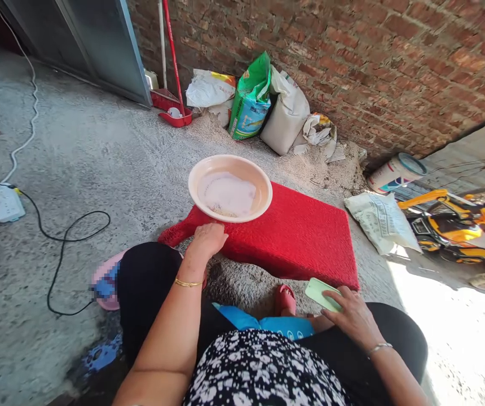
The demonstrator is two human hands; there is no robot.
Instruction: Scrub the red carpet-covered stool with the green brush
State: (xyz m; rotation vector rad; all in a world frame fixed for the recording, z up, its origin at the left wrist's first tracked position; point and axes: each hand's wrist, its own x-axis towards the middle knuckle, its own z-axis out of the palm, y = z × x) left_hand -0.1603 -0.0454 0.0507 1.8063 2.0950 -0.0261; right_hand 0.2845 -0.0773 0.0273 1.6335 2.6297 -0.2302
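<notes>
A red fleecy cloth point(305, 231) is spread over a low oblong support in front of me. My left hand point(209, 238) is closed in a fist at the cloth's near left part, just below a peach basin point(194, 194), and seems to grip the fabric; its fingertips are hidden. The basin stands on the cloth's left end and holds cloudy, sudsy water point(228, 192). At the cloth's near right corner, my right hand point(350, 314) holds a pale green, flat-backed brush point(321, 293). The brush's underside is hidden.
A pink basin point(98, 276), partly blurred, stands by my left knee. A power strip point(4, 203) with a black cable lies left. Sacks point(285, 113) and a red dustpan point(177, 117) line the brick wall. A yellow toy digger point(458, 223) and a bucket point(397, 172) are at right.
</notes>
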